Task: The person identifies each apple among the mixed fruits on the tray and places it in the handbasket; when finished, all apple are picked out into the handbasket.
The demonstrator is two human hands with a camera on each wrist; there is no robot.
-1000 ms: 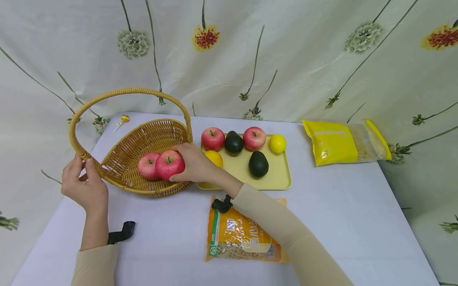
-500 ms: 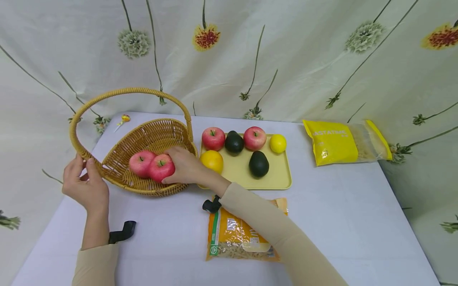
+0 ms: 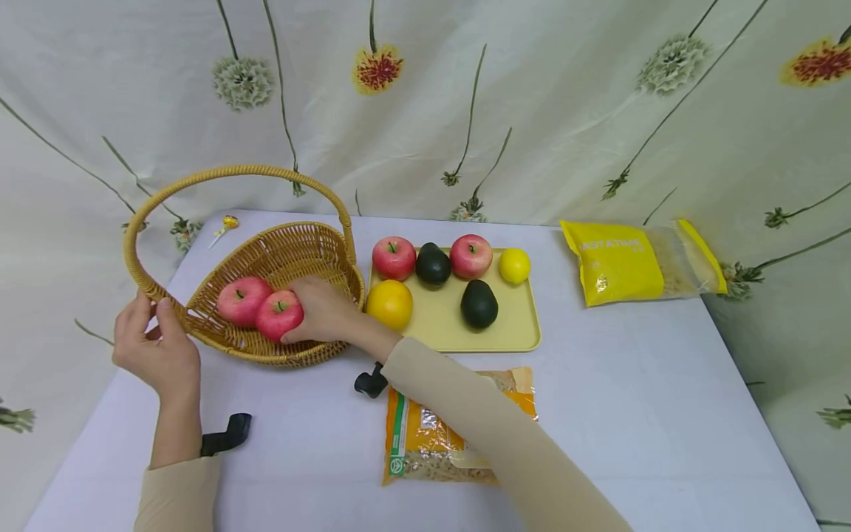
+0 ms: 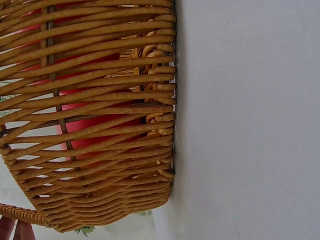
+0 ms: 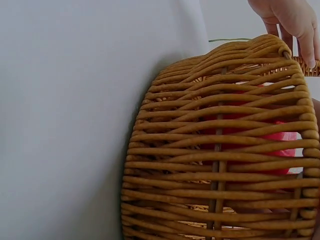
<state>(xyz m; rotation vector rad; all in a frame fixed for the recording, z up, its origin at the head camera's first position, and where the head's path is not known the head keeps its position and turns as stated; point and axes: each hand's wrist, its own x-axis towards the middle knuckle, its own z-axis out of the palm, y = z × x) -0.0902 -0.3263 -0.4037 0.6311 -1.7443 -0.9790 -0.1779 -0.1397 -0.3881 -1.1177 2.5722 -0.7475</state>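
Observation:
A wicker basket (image 3: 299,240) with a tall arched handle stands at the left of the table. My left hand (image 3: 158,347) pinches the foot of that handle at the basket's left end; its fingers also show in the right wrist view. Inside the basket, my right hand (image 3: 327,310) grips a red apple (image 3: 280,318), fingers behind it and thumb in front. A second red apple (image 3: 241,297) lies just left of the gripped one. In both wrist views the woven wall (image 4: 100,170) covers most of the apples, which show red through the gaps.
Right of the basket, a yellow tray (image 3: 508,325) holds two apples (image 3: 471,256), two avocados (image 3: 479,304), an orange (image 3: 389,304) and a lemon (image 3: 515,266). An orange food bag (image 3: 432,443) lies under the right forearm. A yellow bag (image 3: 621,262) and a lollipop (image 3: 229,223) lie farther back.
My right hand has moved left and deeper into the basket with the apple. The other apple has shifted left too. My left hand stays at the handle.

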